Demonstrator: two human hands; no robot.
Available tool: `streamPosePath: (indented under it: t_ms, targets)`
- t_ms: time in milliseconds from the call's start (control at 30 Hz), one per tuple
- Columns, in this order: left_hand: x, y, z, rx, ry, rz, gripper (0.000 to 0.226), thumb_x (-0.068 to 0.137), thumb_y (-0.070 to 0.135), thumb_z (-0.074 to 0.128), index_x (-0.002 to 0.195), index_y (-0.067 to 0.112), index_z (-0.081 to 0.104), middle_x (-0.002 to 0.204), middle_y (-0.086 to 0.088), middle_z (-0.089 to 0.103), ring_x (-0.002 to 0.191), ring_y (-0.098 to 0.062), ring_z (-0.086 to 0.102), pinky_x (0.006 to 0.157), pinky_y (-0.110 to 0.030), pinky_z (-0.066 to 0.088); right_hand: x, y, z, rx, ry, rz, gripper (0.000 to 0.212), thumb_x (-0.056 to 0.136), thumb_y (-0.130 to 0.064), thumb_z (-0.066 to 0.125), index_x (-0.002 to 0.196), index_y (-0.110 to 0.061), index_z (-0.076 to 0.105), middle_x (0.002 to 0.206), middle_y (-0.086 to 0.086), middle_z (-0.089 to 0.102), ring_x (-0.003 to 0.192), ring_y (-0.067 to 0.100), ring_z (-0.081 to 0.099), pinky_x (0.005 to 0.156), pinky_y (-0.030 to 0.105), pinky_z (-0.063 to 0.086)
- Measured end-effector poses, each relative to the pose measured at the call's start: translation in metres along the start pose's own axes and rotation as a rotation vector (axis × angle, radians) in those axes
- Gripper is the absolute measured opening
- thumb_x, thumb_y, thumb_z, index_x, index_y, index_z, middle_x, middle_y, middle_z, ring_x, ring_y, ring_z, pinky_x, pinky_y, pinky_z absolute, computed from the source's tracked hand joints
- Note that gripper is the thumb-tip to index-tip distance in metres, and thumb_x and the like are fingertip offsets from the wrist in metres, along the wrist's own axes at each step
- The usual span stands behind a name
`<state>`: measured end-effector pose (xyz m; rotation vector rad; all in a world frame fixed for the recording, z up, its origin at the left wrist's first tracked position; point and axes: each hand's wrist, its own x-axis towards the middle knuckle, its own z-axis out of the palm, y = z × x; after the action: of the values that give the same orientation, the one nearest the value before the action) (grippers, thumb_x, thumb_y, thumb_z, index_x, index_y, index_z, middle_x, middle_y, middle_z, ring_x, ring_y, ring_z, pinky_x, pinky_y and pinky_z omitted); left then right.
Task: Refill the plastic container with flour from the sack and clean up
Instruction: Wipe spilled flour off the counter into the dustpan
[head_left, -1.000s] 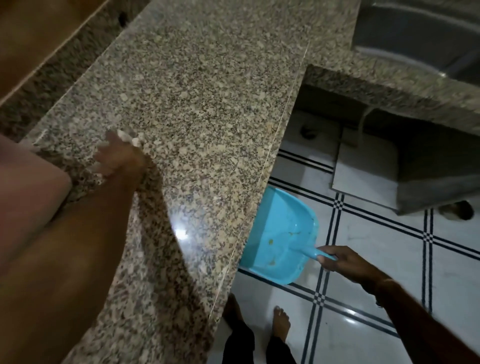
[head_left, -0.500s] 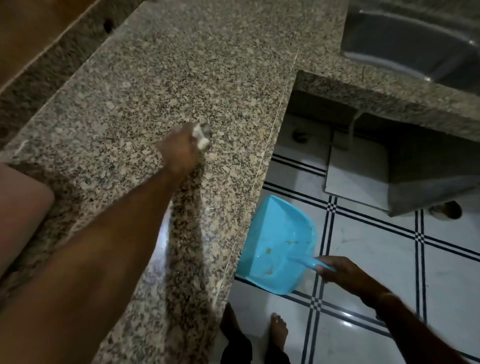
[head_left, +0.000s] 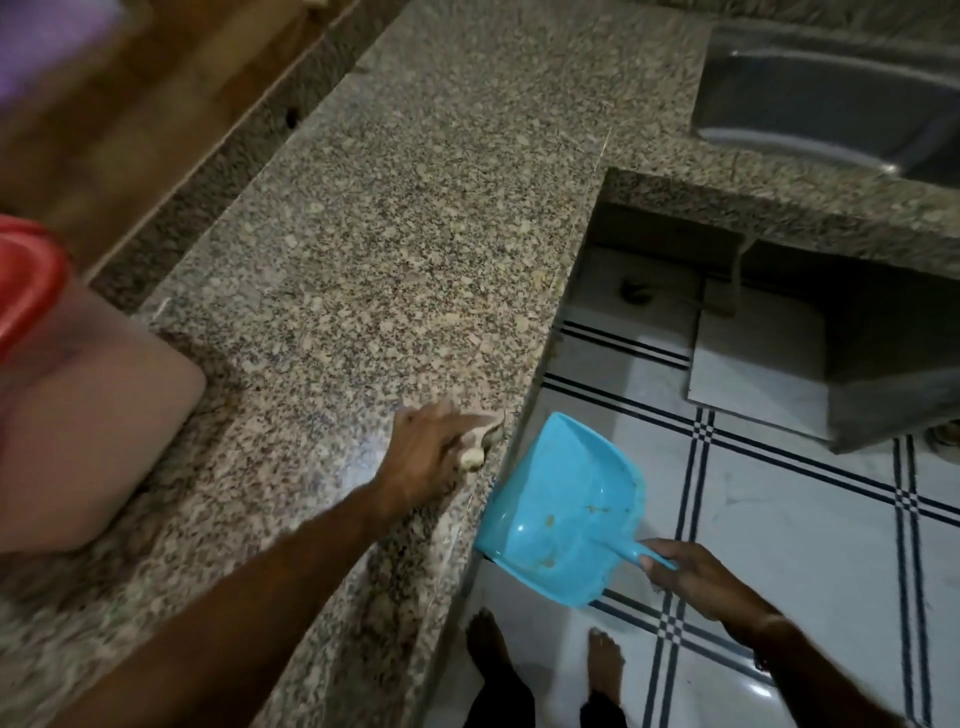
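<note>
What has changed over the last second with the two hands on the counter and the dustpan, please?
The left hand swept its cloth across the granite counter from beside the container to the front edge, above the dustpan. The right hand kept its grip on the handle, the pan held under that edge.

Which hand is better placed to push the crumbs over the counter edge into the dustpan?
The left hand. It holds a cloth on the counter right at the edge, just above the dustpan. The right hand grips the dustpan handle below the edge.
</note>
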<state>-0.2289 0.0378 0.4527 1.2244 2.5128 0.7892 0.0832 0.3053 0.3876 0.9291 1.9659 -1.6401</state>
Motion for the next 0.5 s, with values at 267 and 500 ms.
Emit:
streamPosePath:
  t_ms: [267,500]
  targets:
    - [0.006,0.009,-0.036,-0.192,0.210,-0.309,0.057,0.102,0.063,0.037,0.130,0.026,0.069,0.096,-0.005,0.063,0.088,-0.029,0.066,0.086,-0.060,0.055,-0.005,0.019,-0.010,-0.029,-0.083,-0.035,0.061,0.076,-0.085,0.064,0.118,-0.043,0.075,0.084,-0.011,0.073,0.078,-0.002,0.068,0.073,0.013,0.055]
    - [0.037,0.015,-0.014,-0.082,0.101,-0.237,0.035,0.108,0.028,0.045,0.123,0.015,0.074,0.094,0.002,0.067,0.090,-0.023,0.064,0.084,-0.034,0.049,0.000,0.013,-0.018,0.022,-0.131,-0.007,0.020,0.097,-0.041,0.069,0.113,-0.035,0.081,0.102,-0.009,0.079,0.085,-0.001,0.070,0.078,0.018,0.056]
